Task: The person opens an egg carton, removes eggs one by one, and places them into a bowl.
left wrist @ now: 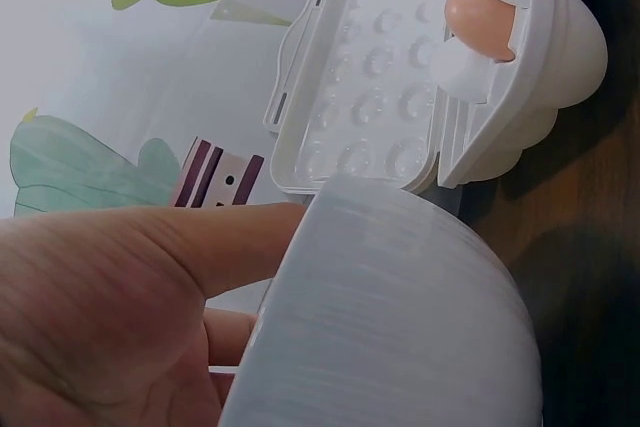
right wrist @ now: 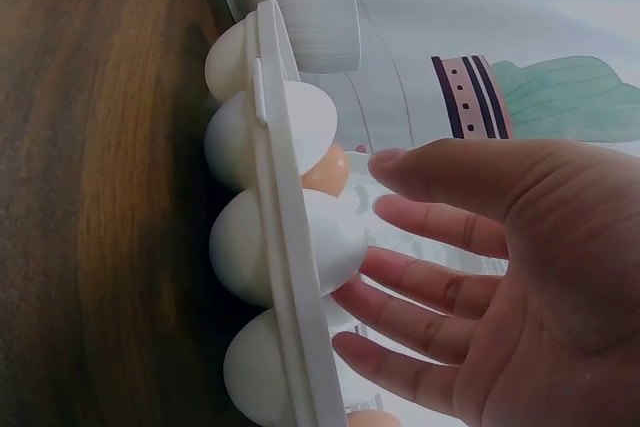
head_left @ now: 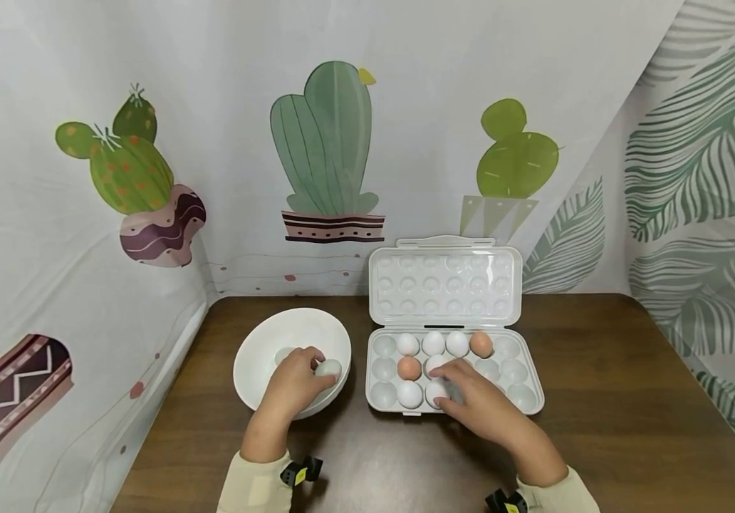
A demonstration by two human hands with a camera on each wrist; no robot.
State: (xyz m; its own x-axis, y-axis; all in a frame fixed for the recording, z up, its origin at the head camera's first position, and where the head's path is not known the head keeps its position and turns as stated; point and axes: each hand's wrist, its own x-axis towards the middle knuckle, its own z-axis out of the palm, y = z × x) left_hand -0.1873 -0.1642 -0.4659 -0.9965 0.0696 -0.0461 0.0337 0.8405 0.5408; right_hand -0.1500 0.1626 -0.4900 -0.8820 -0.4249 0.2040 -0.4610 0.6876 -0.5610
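Note:
My left hand (head_left: 290,388) pinches a pale greenish egg (head_left: 327,368) between thumb and fingers over the right side of a white bowl (head_left: 253,349). Inside the bowl, another pale egg (head_left: 283,353) shows partly behind that hand. In the left wrist view the bowl's wall (left wrist: 400,317) hides the held egg. My right hand (head_left: 479,402) hovers at the egg carton (head_left: 377,313), fingers spread and relaxed beside a front-row white egg (head_left: 436,392); whether fingertips touch it, I cannot tell. In the right wrist view the palm (right wrist: 570,257) grips nothing.
The carton's lid stands raised at the back. Several white eggs (head_left: 433,343) and two brown eggs, one in the back row (head_left: 481,344) and one in the middle row (head_left: 409,368), sit in its cups. Brown wooden table (head_left: 605,399) lies beneath; a cactus-print cloth (head_left: 419,107) hangs behind.

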